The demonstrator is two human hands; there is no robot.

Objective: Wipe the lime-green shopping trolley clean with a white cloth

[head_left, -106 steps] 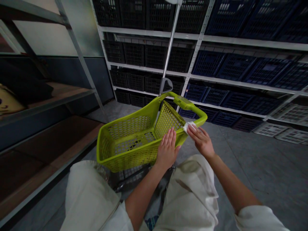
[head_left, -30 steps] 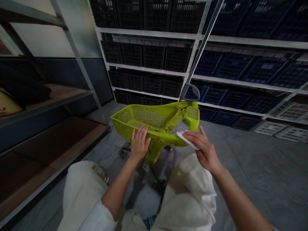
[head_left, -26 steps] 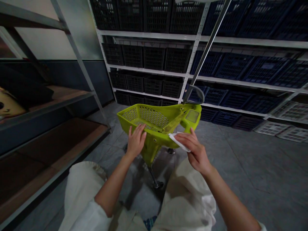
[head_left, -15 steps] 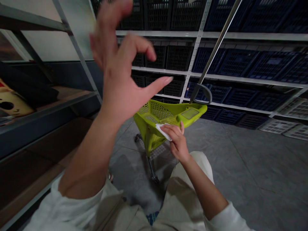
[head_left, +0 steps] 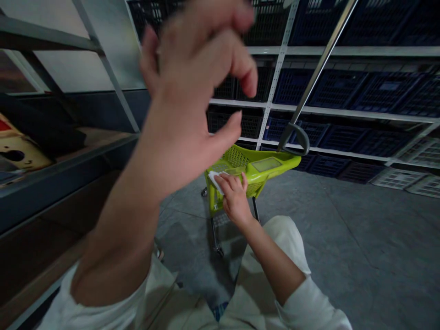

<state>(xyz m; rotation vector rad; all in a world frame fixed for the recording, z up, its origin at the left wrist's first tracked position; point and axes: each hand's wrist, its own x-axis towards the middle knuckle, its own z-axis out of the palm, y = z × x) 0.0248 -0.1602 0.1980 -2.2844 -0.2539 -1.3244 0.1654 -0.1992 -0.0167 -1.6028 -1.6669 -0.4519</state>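
Note:
A small lime-green plastic shopping cart [head_left: 264, 166] stands on the floor in front of my knees, with a metal pole [head_left: 318, 71] rising from its far end. My right hand [head_left: 233, 198] presses a white wipe [head_left: 213, 178] against the near left side of the cart, fingers closed on the wipe. My left hand [head_left: 192, 96] is raised close to the camera, fingers curled and apart, holding nothing. It hides much of the shelving behind it.
White metal racks [head_left: 343, 50] full of black and dark blue crates [head_left: 381, 94] fill the back wall. A low grey shelf unit [head_left: 51, 169] runs along the left, with a yellow object [head_left: 17, 151] on it. Grey tiled floor [head_left: 360, 243] lies to the right.
My left hand left the cart's rim and rose in front of the camera. The cart turned and sits farther away. My right hand slid the wipe leftward along the cart.

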